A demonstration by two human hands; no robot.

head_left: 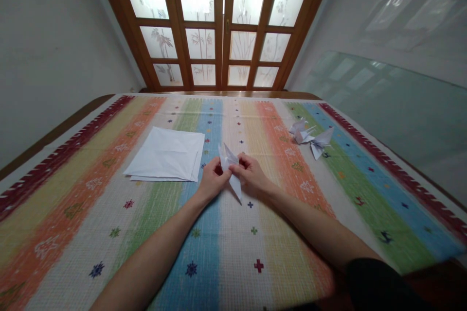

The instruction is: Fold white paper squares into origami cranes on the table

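Note:
A partly folded piece of white paper (229, 165) stands between my two hands just above the striped tablecloth (109, 233), with pointed flaps up top and a long point hanging down. My left hand (212, 180) pinches its left side with curled fingers. My right hand (250, 176) pinches its right side, thumb and fingers pressed on the paper.
A stack of flat white paper sheets (166, 155) lies to the left of my hands. Folded white paper cranes (312, 137) sit to the back right. Beyond the table's far edge stands a wooden door with frosted glass panes (222, 24); walls close both sides.

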